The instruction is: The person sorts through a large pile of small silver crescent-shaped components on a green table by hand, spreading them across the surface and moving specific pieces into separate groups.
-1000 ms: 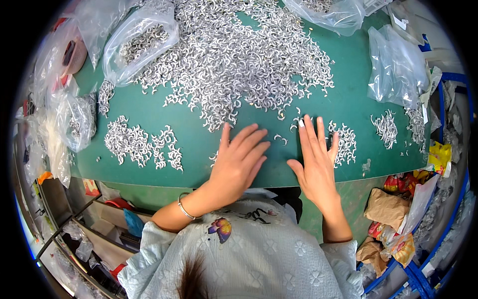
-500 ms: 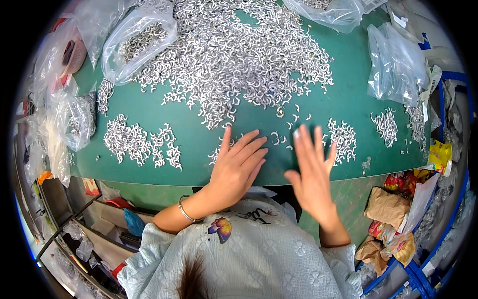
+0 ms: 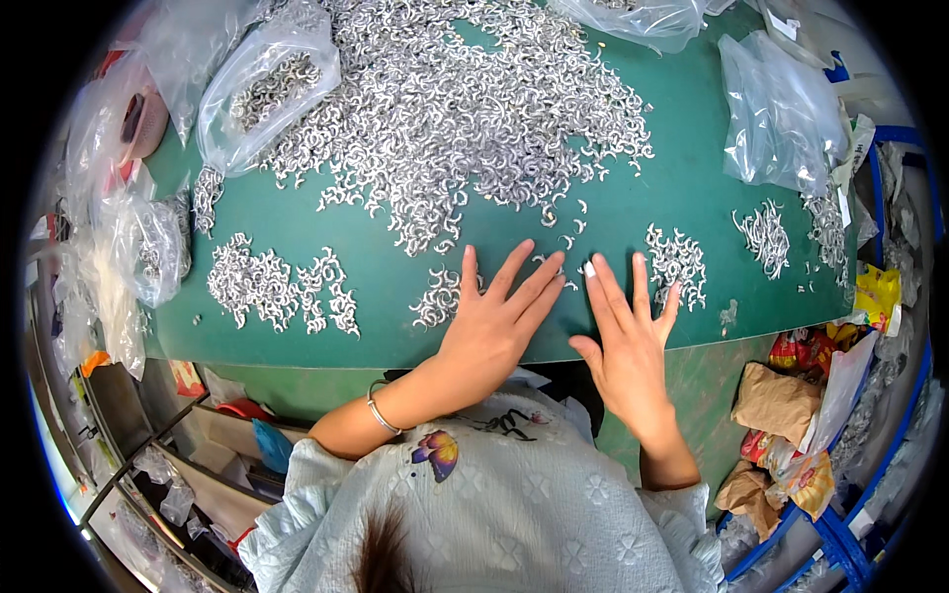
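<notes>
Small curved silvery-grey pieces, like little hooks, form a wide heap point(image 3: 465, 128) on the green tabletop point(image 3: 386, 346). My left hand point(image 3: 496, 321) is spread flat near the table's front edge, fingertips by a few loose pieces below the heap. A small pile point(image 3: 437, 296) lies just left of its index finger. My right hand point(image 3: 628, 341) also has its fingers spread, beside another small pile point(image 3: 677, 265) on its right. Both hands hold nothing that I can see; what lies under the fingers is hidden.
A larger sorted pile point(image 3: 259, 285) lies at the left, and a slimmer one point(image 3: 761, 239) at the right. An opened plastic bag of pieces point(image 3: 222, 124) stands at the back left. Flat clear bags point(image 3: 781, 114) lie at the right; a pink basket point(image 3: 148, 124) sits at the far left.
My left hand has moved right, uncovering the small pile beside it. My right hand has shifted slightly right and its fingers have spread. The loose pieces between the hands are now partly covered.
</notes>
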